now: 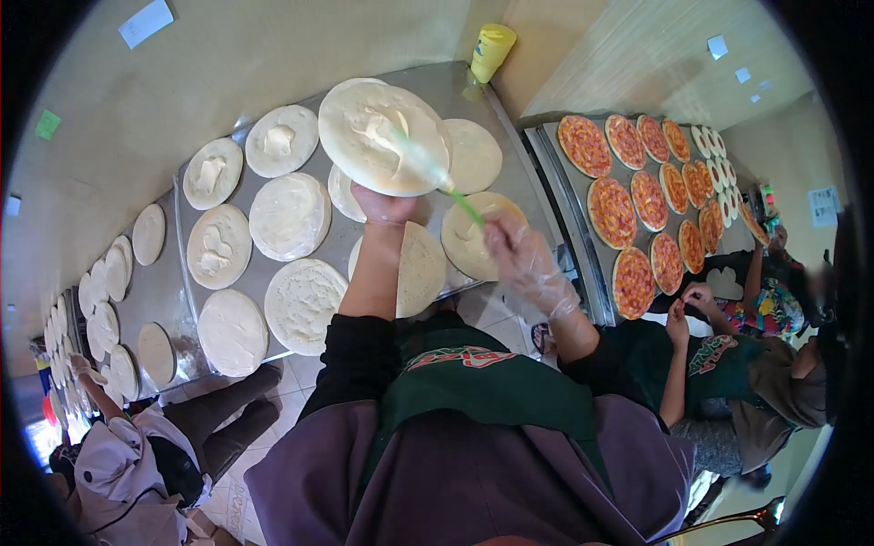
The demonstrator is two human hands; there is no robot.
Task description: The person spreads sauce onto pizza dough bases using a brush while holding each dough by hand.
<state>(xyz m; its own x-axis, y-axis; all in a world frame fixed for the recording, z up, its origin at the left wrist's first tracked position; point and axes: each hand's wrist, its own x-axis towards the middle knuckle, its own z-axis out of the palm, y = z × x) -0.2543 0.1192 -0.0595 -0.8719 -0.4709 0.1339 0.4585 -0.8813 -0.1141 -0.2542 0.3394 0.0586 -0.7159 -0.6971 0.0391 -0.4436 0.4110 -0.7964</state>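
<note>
My left hand (383,206) holds up a pizza base (350,132) from beneath, tilted above the metal table. Pale cream-coloured spread lies in a thick streak on the base. In a clear plastic glove, my right hand (530,262) grips the green handle of a spatula (467,208). The spatula's blurred pale blade is over the base, against its spread. Around my hands lie other bases: one with a smooth coat (291,217), a bare one with dimples (307,305), and some with a dollop in the middle, such as the base (280,139) at the back.
A yellow cup (492,52) stands at the table's back corner. On the right-hand table are rows of topped pizzas (617,211), with two people nearby. To the left, another person (137,446) reaches toward several more bases (157,353) on the adjoining metal table (187,364).
</note>
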